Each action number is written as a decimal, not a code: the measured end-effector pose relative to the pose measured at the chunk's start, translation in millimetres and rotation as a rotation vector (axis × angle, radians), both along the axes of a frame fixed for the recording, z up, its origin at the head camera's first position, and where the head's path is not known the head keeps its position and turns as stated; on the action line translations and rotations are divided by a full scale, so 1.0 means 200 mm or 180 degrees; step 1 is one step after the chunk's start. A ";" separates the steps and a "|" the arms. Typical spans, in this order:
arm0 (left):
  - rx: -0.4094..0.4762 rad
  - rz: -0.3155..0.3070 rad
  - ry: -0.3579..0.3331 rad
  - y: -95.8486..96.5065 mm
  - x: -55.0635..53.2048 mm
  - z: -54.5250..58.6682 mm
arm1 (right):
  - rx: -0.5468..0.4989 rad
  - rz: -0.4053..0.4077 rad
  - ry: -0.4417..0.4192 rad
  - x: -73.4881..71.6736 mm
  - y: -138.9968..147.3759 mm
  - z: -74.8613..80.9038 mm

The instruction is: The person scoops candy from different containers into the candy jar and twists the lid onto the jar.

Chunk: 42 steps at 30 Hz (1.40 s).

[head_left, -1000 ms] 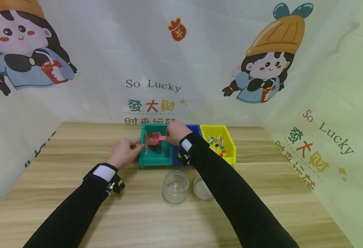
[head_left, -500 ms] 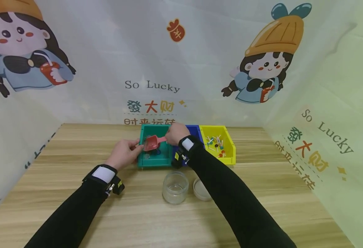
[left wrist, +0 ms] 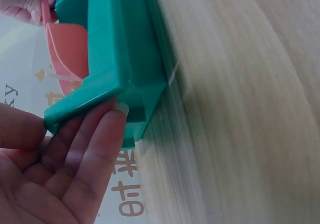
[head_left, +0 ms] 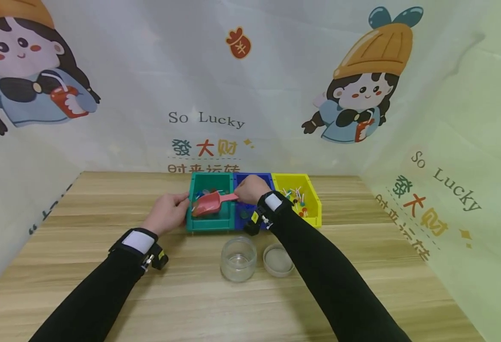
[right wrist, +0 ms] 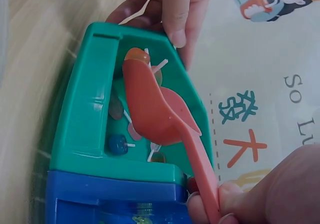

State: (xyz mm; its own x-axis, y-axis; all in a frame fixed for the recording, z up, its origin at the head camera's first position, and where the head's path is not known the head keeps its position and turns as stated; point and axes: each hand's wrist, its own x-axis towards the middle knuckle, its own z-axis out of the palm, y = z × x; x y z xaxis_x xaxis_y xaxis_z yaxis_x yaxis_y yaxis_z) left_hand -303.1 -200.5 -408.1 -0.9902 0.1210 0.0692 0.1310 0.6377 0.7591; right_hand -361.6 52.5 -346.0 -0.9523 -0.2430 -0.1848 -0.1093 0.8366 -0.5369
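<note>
My right hand [head_left: 252, 189] grips the handle of a coral-pink scoop [head_left: 207, 204], whose bowl lies over the green bin [head_left: 211, 227]. In the right wrist view, small lollipop-shaped pieces in orange, blue and pink with white sticks lie in that bin. An orange lollipop piece [right wrist: 137, 55] shows at the scoop's front lip, with white sticks beside it. With thumb and fingers, my left hand [head_left: 166, 213] pinches the bin's left rim; the left wrist view has the fingertips under the rim's outer side. The scoop's inside is partly hidden.
Joined to the green bin are a blue bin [head_left: 262, 175], partly behind my right hand, and a yellow bin [head_left: 317, 216] with more lollipop pieces. Nearer me stand a clear jar [head_left: 238, 260] without its lid and a round lid [head_left: 278, 261]. A printed cloth [head_left: 276, 95] hangs behind.
My right hand has drawn back a little toward me and to the right, bringing the scoop nearer the green bin's front and tilting it. My left hand stays on the rim.
</note>
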 end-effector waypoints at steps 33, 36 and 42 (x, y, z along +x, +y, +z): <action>-0.0043 0.0378 0.0334 -0.02 0.05 0.03 | -0.1336 -0.0563 -0.0267 0.12 0.24 -0.02; -0.0069 0.0401 0.0403 -0.03 0.06 0.02 | -0.1447 -0.0535 -0.0273 0.13 0.26 -0.02; -0.0122 0.0372 0.0442 -0.03 0.08 0.02 | -0.1568 -0.0513 -0.0251 0.17 0.30 -0.02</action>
State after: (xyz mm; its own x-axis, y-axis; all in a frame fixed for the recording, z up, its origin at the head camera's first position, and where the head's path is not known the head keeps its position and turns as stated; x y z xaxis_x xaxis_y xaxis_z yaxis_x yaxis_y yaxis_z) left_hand -287.2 -207.0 -403.3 -0.9790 0.0110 0.2037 0.1562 0.6829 0.7136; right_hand -327.5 112.3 -350.5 -0.9725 -0.1708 -0.1582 0.0566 0.4857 -0.8723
